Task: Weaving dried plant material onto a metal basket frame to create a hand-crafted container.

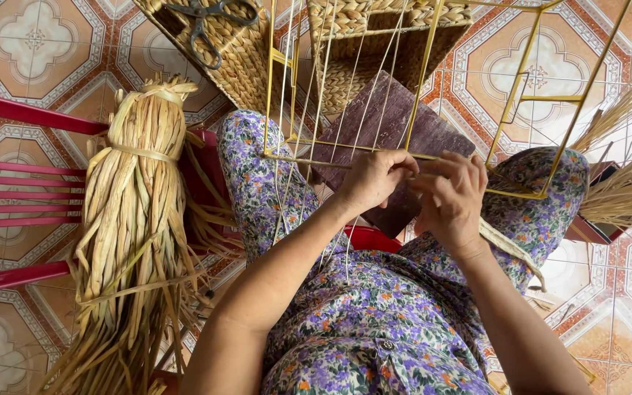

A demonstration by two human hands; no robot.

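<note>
Forearms come up from the bottom of my view over a lap in purple floral cloth [374, 329], so that's closest to the lens. Both hands meet at the lower bar of a yellow wire frame [433, 73] that leans on the knees. Left hand [374, 179] is curled around the bar with thumb and fingers pinching a pale fibre strand [316, 162] against it, looks to me like it's pinning the strand so it stays taut. Right hand [451, 197] is touching the left one, fingers bent in and closed on the same strand, with a flat dried strip [510, 249] trailing out below its wrist across the thigh. Neither hand is spread.

Pale strands [330, 95] run up from the hands along the frame, tight and roughly parallel, which I'd guess is why the frame is tilted toward the body. Just behind the hands a dark purplish board [396, 124] sits on the lap, seemingly as a base for the frame.

Further past the hands, woven baskets [243, 51] rest on the patterned tile floor [23, 44], one with grey scissors [206, 22] lying on it, within reach. Off to the left-hand side, a tied bundle of dried stalks [133, 219] leans on a red plastic chair [16, 190]. On the right-hand side, loose dry stems [630, 183] fan out, handy for grabbing.
</note>
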